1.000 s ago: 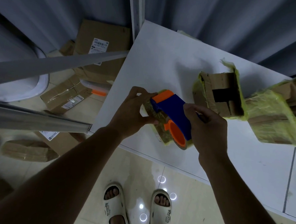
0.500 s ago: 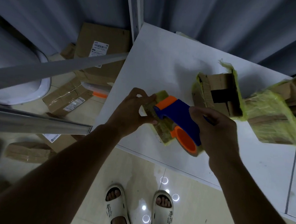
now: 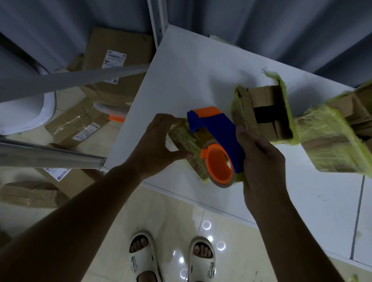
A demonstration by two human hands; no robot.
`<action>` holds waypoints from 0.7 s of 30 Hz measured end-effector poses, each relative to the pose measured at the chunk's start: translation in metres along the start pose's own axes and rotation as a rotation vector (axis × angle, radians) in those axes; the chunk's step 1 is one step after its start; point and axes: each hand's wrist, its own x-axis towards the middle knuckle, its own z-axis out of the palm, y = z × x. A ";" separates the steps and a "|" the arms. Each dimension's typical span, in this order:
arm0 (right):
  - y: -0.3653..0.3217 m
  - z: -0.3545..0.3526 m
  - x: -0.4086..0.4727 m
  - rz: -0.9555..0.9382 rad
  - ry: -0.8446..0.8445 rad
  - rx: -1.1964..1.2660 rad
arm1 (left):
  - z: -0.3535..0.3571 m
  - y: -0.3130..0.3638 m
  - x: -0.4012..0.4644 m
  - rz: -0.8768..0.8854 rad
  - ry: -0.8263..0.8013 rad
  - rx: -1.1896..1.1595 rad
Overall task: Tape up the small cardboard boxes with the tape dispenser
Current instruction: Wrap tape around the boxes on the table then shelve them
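Note:
A small cardboard box (image 3: 184,140) wrapped in yellowish tape lies near the front edge of the white table (image 3: 197,76). My left hand (image 3: 156,145) grips its left end, thumb and fingers on either side. My right hand (image 3: 259,157) holds a blue and orange tape dispenser (image 3: 215,140) on top of the box, its orange roll hub facing me. The box's right part is hidden under the dispenser.
Two larger cardboard boxes with yellow tape stand on the table to the right: an open one (image 3: 266,115) and one (image 3: 340,136) at the right edge. Several cardboard parcels (image 3: 78,124) lie on the floor at left, behind metal bars (image 3: 54,82). My sandalled feet (image 3: 170,263) are below.
The dispenser has slid toward me and to the right along the box top, with my right hand. My left hand stays on the box's left end.

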 end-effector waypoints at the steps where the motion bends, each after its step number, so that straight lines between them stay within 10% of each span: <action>1: 0.001 0.002 0.001 0.019 0.001 0.015 | 0.000 0.000 -0.001 0.023 0.000 -0.020; 8: 0.004 0.001 -0.001 0.002 -0.025 -0.003 | -0.021 0.015 0.012 0.019 0.163 -0.068; 21: 0.001 -0.001 -0.003 -0.093 -0.112 -0.091 | -0.049 0.039 0.031 -0.516 -0.287 -0.386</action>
